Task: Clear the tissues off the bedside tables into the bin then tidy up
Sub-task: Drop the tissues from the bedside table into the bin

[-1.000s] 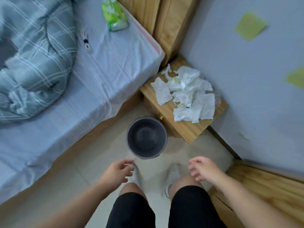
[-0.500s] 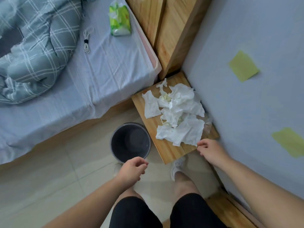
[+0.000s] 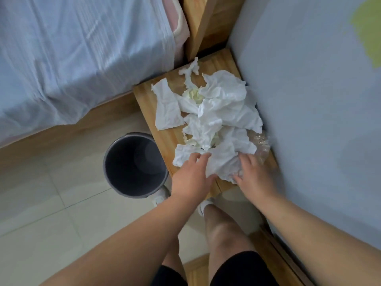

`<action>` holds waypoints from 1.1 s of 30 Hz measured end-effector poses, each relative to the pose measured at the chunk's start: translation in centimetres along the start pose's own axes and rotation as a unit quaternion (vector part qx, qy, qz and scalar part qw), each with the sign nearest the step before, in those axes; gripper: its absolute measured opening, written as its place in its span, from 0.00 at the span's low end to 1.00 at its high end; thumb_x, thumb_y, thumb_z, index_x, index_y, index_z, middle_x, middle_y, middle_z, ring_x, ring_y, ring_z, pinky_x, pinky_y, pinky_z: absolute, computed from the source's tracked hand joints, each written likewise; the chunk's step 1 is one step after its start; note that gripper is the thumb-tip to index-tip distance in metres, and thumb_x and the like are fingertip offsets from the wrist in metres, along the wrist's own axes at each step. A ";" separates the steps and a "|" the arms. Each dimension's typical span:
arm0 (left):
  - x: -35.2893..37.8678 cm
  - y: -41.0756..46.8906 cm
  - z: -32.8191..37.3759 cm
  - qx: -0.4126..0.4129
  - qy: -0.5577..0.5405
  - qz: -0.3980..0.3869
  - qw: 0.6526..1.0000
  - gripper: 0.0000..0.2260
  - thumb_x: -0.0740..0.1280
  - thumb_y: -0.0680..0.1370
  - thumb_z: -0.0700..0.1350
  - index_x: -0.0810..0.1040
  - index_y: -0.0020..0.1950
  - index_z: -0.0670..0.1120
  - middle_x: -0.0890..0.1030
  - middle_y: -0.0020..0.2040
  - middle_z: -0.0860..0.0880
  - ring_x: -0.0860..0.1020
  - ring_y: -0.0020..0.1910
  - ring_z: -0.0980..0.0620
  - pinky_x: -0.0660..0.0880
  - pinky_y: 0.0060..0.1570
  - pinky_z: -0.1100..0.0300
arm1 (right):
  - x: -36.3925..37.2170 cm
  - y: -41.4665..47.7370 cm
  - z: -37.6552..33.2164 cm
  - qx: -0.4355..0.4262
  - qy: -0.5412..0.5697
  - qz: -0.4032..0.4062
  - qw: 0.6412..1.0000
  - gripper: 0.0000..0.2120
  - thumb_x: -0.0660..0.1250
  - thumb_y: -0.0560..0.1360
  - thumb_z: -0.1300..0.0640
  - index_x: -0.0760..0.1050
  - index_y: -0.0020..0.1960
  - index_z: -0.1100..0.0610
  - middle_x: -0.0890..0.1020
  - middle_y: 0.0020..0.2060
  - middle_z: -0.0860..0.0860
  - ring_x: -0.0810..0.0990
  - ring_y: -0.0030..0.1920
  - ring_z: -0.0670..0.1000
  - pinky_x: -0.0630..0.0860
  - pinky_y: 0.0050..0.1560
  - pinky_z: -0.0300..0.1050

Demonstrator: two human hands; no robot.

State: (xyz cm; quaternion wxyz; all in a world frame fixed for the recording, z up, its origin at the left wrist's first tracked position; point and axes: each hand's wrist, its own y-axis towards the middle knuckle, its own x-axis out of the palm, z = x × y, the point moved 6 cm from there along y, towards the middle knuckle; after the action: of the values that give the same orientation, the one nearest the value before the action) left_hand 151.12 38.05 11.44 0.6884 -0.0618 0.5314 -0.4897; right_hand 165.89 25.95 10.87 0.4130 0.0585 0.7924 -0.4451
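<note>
A heap of crumpled white tissues covers the wooden bedside table in the corner. Some greenish bits show among them, and a clear plastic wrapper lies at the right edge. My left hand rests with spread fingers on the nearest tissue's left side. My right hand presses on its right side, fingers apart. Neither hand has closed around the paper. An empty dark grey bin stands on the floor just left of the table.
A bed with a pale blue sheet fills the upper left. Behind the table rises a wooden headboard post, and a grey wall with green sticky notes runs along the right. My legs and white shoes stand on the tiled floor below the table.
I have stepped closer and leaned over the table. Both hands moved forward from above the floor onto the nearest tissues. The bin and tissues stay put.
</note>
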 end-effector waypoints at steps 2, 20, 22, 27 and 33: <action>1.5 0.9 0.9 0.020 0.022 0.007 1.000 0.32 0.70 0.79 0.59 0.60 0.79 0.60 0.73 0.70 0.50 0.81 0.56 0.45 0.77 0.34 0.53 | 1.2 0.7 0.6 0.005 -0.010 -0.010 1.000 0.30 0.76 0.75 0.57 0.71 0.74 0.58 0.76 0.62 0.59 0.78 0.62 0.61 0.78 0.60 0.57; -5.2 -5.7 -0.6 -0.079 -0.398 0.054 0.912 0.05 0.68 0.83 0.53 0.80 0.48 0.62 0.82 0.34 0.58 0.83 0.37 0.52 0.79 0.37 0.58 | -10.1 -5.2 -0.5 -0.022 0.176 0.190 0.966 0.08 0.64 0.83 0.52 0.77 0.46 0.52 0.79 0.31 0.50 0.78 0.34 0.49 0.76 0.35 0.50; -5.6 -8.0 -2.0 -0.055 -0.374 0.047 0.925 0.03 0.69 0.82 0.55 0.80 0.49 0.63 0.83 0.37 0.61 0.82 0.37 0.57 0.78 0.37 0.63 | -10.2 -6.6 -2.6 -0.050 0.190 0.188 0.962 0.09 0.63 0.83 0.51 0.75 0.45 0.49 0.79 0.32 0.49 0.78 0.34 0.48 0.73 0.32 0.45; -4.8 -12.4 -11.4 -0.138 -0.348 0.084 0.924 0.06 0.69 0.82 0.54 0.79 0.49 0.68 0.83 0.44 0.64 0.83 0.39 0.59 0.80 0.37 0.59 | -4.7 -6.3 -11.2 -0.117 0.182 0.042 0.975 0.12 0.63 0.83 0.49 0.72 0.41 0.46 0.78 0.34 0.43 0.76 0.32 0.47 0.69 0.30 0.39; -1.3 -13.2 -24.3 -0.290 -0.345 0.107 0.886 0.10 0.66 0.84 0.48 0.79 0.50 0.64 0.87 0.45 0.55 0.86 0.38 0.53 0.83 0.42 0.47 | 5.8 -2.3 -19.6 -0.101 0.118 -0.090 0.984 0.11 0.60 0.84 0.47 0.76 0.45 0.47 0.80 0.38 0.42 0.79 0.40 0.44 0.75 0.39 0.46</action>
State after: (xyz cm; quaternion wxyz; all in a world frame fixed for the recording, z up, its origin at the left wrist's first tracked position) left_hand 123.90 42.80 9.92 0.8280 -0.3667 0.3818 -0.1849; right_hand 149.22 37.78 13.48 0.2780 -0.0030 0.8786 -0.3882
